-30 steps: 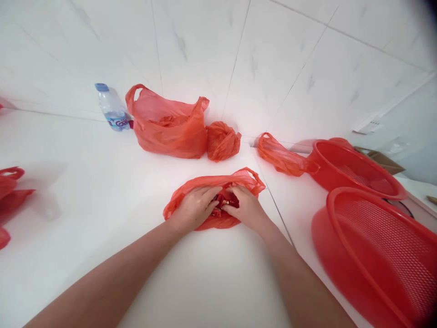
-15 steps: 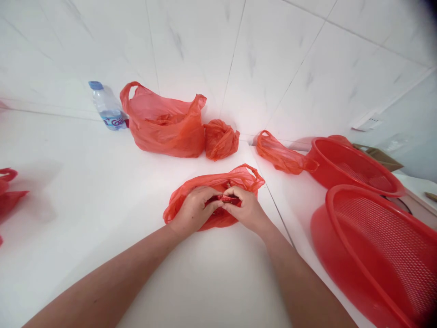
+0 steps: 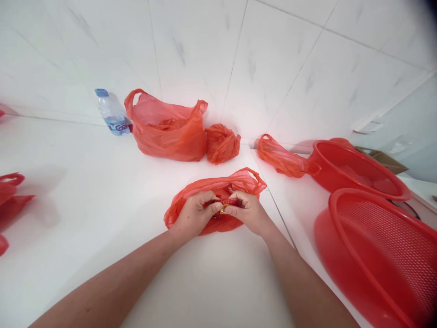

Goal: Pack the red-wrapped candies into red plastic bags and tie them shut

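Between my fingertips is a small shiny red packet [image 3: 229, 202], like a sweet wrapper, with a gold-coloured bit [image 3: 223, 210] showing under it. My left hand [image 3: 195, 213] pinches its left end between thumb and fingers. At the other end, my right hand [image 3: 249, 210] pinches it the same way. Both hands are over the mouth of an open red plastic bag [image 3: 182, 193] lying on the white table [image 3: 208, 282]. Small dark red and shiny pieces show inside the bag, partly covered by my hands.
Along the tiled wall stand a water bottle [image 3: 116, 120], a large red bag [image 3: 170, 141], a knotted red bag [image 3: 222, 145] and a slack red bag [image 3: 282, 159]. Two red mesh baskets [image 3: 336, 241] [image 3: 322, 171] are at the right. More red plastic [image 3: 12, 200] lies at the left edge.
The gold-coloured bit now shows below the red packet, and more of the packet is visible between my fingers. Both hands stay over the bag; the view has shifted slightly.
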`<state>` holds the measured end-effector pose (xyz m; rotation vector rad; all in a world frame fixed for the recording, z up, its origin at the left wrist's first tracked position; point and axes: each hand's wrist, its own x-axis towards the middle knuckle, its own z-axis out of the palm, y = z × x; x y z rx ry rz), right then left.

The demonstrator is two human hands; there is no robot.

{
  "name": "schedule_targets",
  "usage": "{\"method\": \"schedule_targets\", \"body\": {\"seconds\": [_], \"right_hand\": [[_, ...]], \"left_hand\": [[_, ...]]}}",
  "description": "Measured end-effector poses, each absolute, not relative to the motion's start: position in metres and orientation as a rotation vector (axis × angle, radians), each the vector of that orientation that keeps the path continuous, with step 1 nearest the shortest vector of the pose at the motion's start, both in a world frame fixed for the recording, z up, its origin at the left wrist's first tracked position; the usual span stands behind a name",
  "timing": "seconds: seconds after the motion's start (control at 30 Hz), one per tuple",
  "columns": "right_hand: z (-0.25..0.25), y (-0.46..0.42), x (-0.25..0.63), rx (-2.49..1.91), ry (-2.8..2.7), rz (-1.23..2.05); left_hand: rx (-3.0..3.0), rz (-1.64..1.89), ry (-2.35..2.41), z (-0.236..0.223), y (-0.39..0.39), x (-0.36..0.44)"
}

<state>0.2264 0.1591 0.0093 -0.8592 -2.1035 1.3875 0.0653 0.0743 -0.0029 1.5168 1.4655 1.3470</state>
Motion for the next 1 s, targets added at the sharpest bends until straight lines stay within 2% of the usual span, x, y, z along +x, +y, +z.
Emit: {"method": "schedule_targets", "body": {"seconds": [0.13,0.3,0.43,0.57,0.7,1.0], "right_hand": [[0.007,0.162,0.227,-0.877,-2.120,1.388],[0.009,0.172,0.238,-0.919,-2.326,1.127],[0.012,0.178,0.248,-1.097,-2.458,1.061],[0.013,0.175,0.245,-0.982,-2.305,0.971],[0.012,0.167,0.235,-0.834,-2.267,1.113],[0.010,0.166,0.231,-0.888,-2.260,1.198]], "left_hand": [[1.546,1.358,1.463,-0.001,0.075,0.067],[1.563,1.348,1.590,-0.007,0.079,0.068],[1.555,1.336,1.678,-0.008,0.080,0.066],[1.557,1.328,1.686,-0.006,0.079,0.069],[1.525,1.328,1.669,-0.006,0.078,0.073],[1.415,1.353,1.627,-0.006,0.080,0.070]]}}
